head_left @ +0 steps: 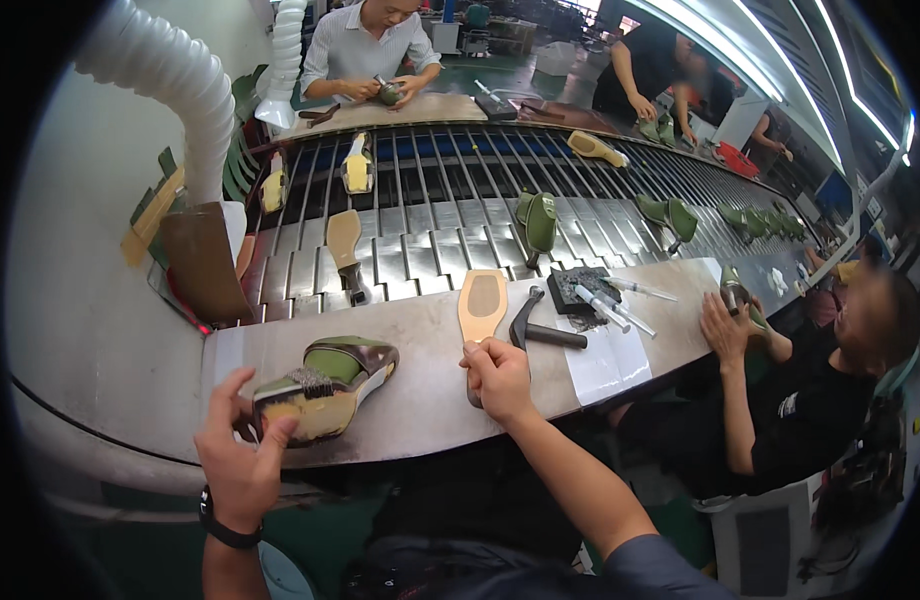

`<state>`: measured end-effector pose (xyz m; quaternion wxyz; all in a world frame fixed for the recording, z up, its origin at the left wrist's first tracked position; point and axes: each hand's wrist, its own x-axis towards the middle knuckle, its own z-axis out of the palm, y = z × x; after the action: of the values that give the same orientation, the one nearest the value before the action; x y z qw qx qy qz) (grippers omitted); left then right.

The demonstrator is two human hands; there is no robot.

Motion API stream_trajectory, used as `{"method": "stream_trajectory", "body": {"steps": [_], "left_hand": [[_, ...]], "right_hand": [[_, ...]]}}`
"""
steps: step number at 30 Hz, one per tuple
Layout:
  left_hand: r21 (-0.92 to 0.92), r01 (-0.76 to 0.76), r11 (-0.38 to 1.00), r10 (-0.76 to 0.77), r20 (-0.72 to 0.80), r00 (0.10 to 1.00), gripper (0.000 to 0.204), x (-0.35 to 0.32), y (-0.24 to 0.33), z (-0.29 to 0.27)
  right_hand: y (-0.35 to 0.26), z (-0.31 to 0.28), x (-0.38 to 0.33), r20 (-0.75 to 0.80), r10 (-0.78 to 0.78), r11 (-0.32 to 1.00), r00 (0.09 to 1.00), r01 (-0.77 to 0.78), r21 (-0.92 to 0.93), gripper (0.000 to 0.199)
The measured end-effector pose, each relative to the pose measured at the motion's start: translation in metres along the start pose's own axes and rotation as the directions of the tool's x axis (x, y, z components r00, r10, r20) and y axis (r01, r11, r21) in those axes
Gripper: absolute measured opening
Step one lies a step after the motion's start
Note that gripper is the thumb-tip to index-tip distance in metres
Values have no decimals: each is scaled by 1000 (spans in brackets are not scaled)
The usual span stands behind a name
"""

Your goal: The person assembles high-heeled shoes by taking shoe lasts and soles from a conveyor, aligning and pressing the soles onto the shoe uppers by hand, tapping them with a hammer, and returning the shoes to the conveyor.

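Note:
A green shoe upper on its last [325,385] lies on its side on the grey workbench [420,340]. My left hand [238,450], wearing a dark wristband, touches the shoe's near end with spread fingers. A tan insole board [480,305] lies flat on the bench to the right. My right hand [498,378] pinches the near end of that insole. A black hammer [540,325] rests just right of the insole, apart from my hand.
Beyond the bench runs a slatted metal conveyor [450,220] carrying green shoes and insoles on stands. A dark block with white tubes [590,292] lies on white paper. A person in black works at the right, others at the far side. A white ribbed hose [175,75] hangs left.

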<state>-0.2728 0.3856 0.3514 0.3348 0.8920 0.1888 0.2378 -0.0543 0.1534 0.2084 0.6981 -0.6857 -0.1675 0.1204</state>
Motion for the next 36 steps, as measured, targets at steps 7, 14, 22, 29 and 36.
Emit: {"method": "stream_trajectory", "body": {"steps": [7,14,22,29,36], "left_hand": [[-475,-355,805,209,-334,919,42,61,-5,63],[-847,-312,430,212,-241,947,62,95,8,78],[-884,-203,421,190,-133,973,58,78,20,82],[-970,-107,218,146,-76,986,49,77,5,64],[-961,233,152,188,259,947,51,73,24,72]], "right_hand": [[-9,11,-4,-131,-72,997,989,70,-22,33],[6,4,-22,-136,-28,998,990,20,-60,18],[-11,-18,-55,-19,-370,791,929,304,-531,25],[-26,-45,-185,-75,254,796,964,-164,583,44],[5,-12,-144,196,440,809,876,-482,336,22]]}}
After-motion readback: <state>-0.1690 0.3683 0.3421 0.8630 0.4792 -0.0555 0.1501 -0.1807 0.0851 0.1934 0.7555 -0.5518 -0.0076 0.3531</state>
